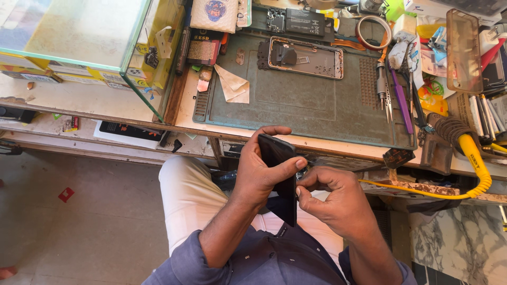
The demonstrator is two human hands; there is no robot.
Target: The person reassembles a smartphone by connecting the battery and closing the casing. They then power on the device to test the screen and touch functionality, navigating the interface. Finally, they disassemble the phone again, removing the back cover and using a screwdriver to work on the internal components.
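My left hand (259,169) grips a black smartphone (280,179) held on edge over my lap, fingers wrapped over its top and thumb along its side. My right hand (330,198) is pinched against the phone's right edge near the middle, fingertips pressed together on it; whether a small tool sits between them I cannot tell. Both hands are below the front edge of the workbench (158,124). On the bench lies a grey-green work mat (296,105) with an opened phone frame (306,57) at its far side.
A glass display case (79,31) stands at the left. Tweezers and a purple pry tool (393,97) lie at the mat's right edge. A soldering iron with a yellow coiled cord (470,158) hangs at the right. Small parts and boxes crowd the back.
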